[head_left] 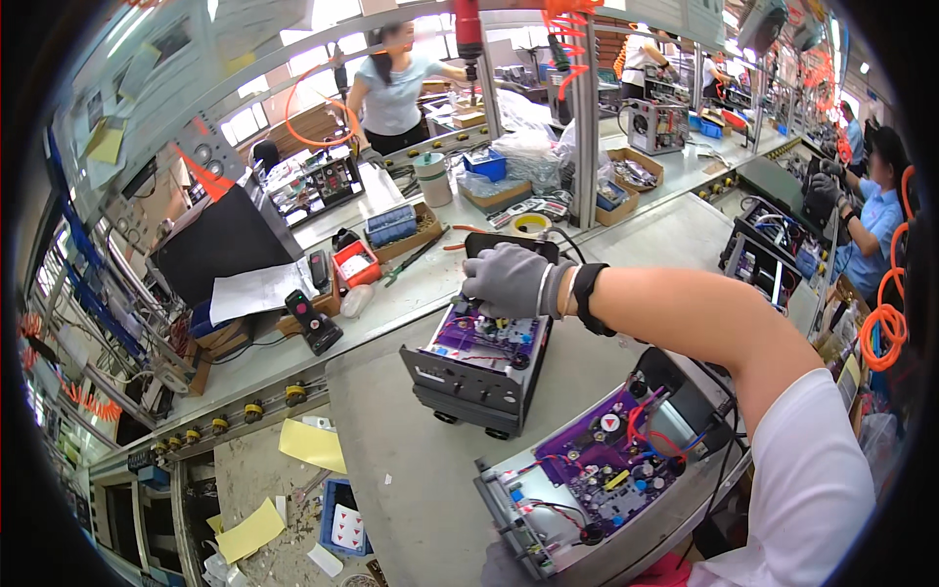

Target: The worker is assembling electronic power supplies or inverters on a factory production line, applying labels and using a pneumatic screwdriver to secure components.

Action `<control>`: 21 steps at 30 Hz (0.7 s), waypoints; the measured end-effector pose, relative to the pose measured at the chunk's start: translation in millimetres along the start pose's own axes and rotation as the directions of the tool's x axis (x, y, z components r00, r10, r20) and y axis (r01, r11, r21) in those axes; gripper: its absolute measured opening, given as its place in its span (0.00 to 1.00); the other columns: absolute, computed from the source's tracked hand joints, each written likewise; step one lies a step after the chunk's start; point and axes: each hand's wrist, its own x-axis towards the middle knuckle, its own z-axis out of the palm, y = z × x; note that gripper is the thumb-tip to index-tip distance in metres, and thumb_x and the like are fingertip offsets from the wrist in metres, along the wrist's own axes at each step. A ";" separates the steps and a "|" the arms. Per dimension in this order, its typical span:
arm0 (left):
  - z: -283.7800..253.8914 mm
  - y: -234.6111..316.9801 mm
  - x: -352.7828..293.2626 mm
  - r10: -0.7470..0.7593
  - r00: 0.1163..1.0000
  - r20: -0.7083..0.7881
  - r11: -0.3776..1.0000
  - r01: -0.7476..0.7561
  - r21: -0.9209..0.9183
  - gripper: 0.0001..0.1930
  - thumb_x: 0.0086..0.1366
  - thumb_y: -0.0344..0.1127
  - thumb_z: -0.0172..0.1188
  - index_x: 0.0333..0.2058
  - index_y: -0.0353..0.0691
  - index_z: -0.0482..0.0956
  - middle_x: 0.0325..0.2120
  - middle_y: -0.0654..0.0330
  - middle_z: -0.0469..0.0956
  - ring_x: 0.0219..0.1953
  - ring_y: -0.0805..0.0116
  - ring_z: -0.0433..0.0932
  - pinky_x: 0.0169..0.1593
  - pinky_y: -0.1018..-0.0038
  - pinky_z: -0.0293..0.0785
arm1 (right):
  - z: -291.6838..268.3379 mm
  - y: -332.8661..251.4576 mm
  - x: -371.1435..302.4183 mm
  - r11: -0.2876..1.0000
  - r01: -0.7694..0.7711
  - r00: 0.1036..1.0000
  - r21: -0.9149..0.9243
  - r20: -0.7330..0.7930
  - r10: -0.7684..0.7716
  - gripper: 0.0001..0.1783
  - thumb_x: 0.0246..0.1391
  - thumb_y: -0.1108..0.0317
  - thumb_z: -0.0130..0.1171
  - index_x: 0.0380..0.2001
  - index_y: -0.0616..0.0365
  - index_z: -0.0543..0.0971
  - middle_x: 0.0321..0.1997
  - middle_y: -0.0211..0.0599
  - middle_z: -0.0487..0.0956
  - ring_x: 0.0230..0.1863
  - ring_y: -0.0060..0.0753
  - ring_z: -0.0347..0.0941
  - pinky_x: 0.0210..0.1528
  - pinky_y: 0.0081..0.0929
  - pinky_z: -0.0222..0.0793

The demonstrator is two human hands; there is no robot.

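My right hand (514,280), in a grey glove with a black wristband, reaches over the far end of an open-topped electronic unit (469,377). Its fingers curl down over the inside of the unit; what they grip is hidden beneath them. A purple circuit board (479,338) shows between the hand and the dark front panel. Nearer to me lies a second open unit (597,479), with a purple board, red and blue wires and a black end panel. A grey patch at the lower edge, beside that unit's front, looks like my left hand (505,565); its fingers cannot be made out.
Both units rest on a grey work surface (391,470). Beyond it, a bench holds a red box (355,264), green-handled pliers (411,262) and a tape roll (531,225). A red power screwdriver (469,34) hangs overhead. Co-workers stand across the bench and at right.
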 end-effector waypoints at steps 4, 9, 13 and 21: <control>-1.2 10.1 2.9 0.042 0.996 -0.075 0.999 -0.042 -0.002 0.27 0.50 0.36 0.64 0.50 0.41 0.67 0.36 0.54 0.75 0.37 0.54 0.77 0.38 0.61 0.74 | 19.0 2.6 4.6 0.993 0.002 0.996 -0.115 -0.085 -0.012 0.10 0.45 0.63 0.60 0.28 0.58 0.78 0.34 0.37 0.75 0.38 0.38 0.74 0.39 0.36 0.71; -5.5 17.2 8.3 0.050 0.995 -0.083 0.998 -0.052 -0.032 0.26 0.49 0.37 0.67 0.47 0.42 0.69 0.30 0.57 0.76 0.30 0.57 0.78 0.33 0.65 0.74 | 28.0 5.4 6.9 0.950 0.098 0.983 -0.298 -0.120 -0.139 0.06 0.45 0.67 0.56 0.26 0.57 0.78 0.30 0.34 0.75 0.37 0.37 0.74 0.37 0.32 0.72; -4.7 17.3 11.2 0.082 0.987 -0.139 0.996 -0.078 0.031 0.23 0.50 0.35 0.66 0.45 0.42 0.70 0.29 0.58 0.76 0.30 0.58 0.78 0.32 0.65 0.73 | 27.4 9.7 6.4 0.981 0.082 0.953 -0.175 -0.273 -0.129 0.06 0.45 0.67 0.55 0.24 0.58 0.77 0.30 0.35 0.75 0.37 0.37 0.74 0.37 0.32 0.72; -5.5 22.7 9.9 0.107 0.986 -0.131 0.991 -0.096 0.092 0.13 0.55 0.28 0.58 0.40 0.42 0.72 0.27 0.59 0.75 0.27 0.59 0.76 0.29 0.65 0.71 | 25.5 3.7 4.2 0.967 0.099 0.973 -0.236 -0.179 -0.143 0.08 0.45 0.66 0.55 0.23 0.57 0.80 0.30 0.36 0.76 0.37 0.37 0.74 0.37 0.33 0.72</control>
